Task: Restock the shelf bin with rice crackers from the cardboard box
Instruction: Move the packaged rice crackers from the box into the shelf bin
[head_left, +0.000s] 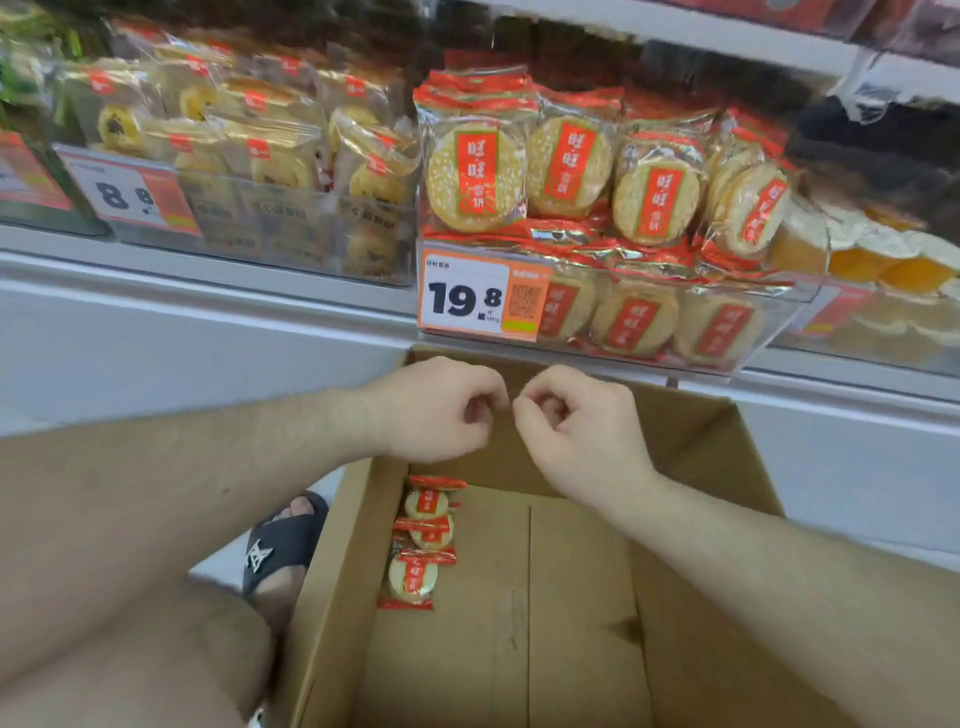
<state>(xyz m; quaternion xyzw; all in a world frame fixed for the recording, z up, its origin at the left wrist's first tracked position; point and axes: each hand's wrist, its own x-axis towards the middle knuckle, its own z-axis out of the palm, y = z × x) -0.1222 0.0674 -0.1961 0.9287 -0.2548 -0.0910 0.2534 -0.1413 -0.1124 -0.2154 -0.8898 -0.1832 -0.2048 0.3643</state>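
Hands: left hand (441, 410) and right hand (576, 426) curled, empty, fingertips nearly touching above the box (691, 597);
Box: three cracker packs (423, 540) along left wall;
Bin (779, 312): stacked full

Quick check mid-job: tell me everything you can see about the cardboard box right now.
The cardboard box is plain brown, open-topped, standing on the floor below the shelf bin. It is nearly empty: three rice cracker packs lie in a row along its left inner wall, the rest bare bottom. Both hands hover above its far edge, apparently not touching it.
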